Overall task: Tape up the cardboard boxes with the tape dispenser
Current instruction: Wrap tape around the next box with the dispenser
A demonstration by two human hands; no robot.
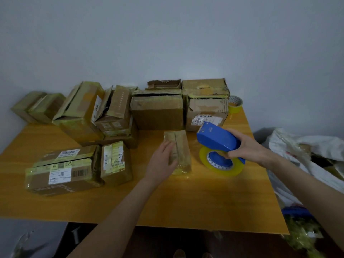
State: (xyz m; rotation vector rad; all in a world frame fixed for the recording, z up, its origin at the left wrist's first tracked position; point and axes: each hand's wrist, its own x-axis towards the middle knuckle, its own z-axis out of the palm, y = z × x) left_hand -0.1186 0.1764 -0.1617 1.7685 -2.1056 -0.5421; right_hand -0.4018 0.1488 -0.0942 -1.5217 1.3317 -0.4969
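A small narrow cardboard box (pixel 181 149) lies on the yellow table (pixel 167 198), its top flaps meeting in a seam down the middle. My left hand (pixel 162 161) holds its left side, fingers laid over the top. Just right of the box, my right hand (pixel 249 147) grips the blue tape dispenser (pixel 216 137), which carries a roll of yellowish clear tape (pixel 221 162). The dispenser's front end points away from me, and the roll hangs just above or on the table.
Several taped cardboard boxes (pixel 157 112) are piled along the back of the table against the wall, two more (pixel 61 170) at the left front. A spare tape roll (pixel 235 105) sits at the back right corner. A white sack (pixel 305 157) with rubbish lies right of the table.
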